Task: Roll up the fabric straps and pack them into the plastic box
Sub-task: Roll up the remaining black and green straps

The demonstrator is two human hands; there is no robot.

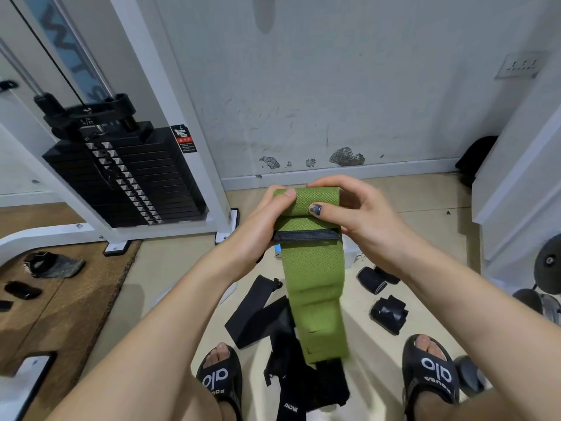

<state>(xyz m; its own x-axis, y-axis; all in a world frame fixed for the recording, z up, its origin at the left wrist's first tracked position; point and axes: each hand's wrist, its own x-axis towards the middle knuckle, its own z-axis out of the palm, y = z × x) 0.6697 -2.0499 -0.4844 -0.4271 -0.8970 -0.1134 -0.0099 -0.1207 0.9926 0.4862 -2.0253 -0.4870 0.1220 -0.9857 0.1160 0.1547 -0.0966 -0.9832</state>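
In the head view, a green fabric strap (315,287) is held up in front of the body, its upper end wound into a partial roll. The roll's left end is gripped by the left hand (267,220), with the thumb pressed on top of the cloth, and its right end is gripped by the right hand (355,214), whose fingers (321,181) are curled over the top. A dark stitched band crosses the strap just below the roll, and the rest hangs down between the sandalled feet. Unrolled black straps (267,314) are seen lying on the floor beneath it, and rolled black straps (388,314) nearby on the right. A pale plastic box (350,253) is partly hidden behind the strap. A weight stack (121,174) stands at the left.
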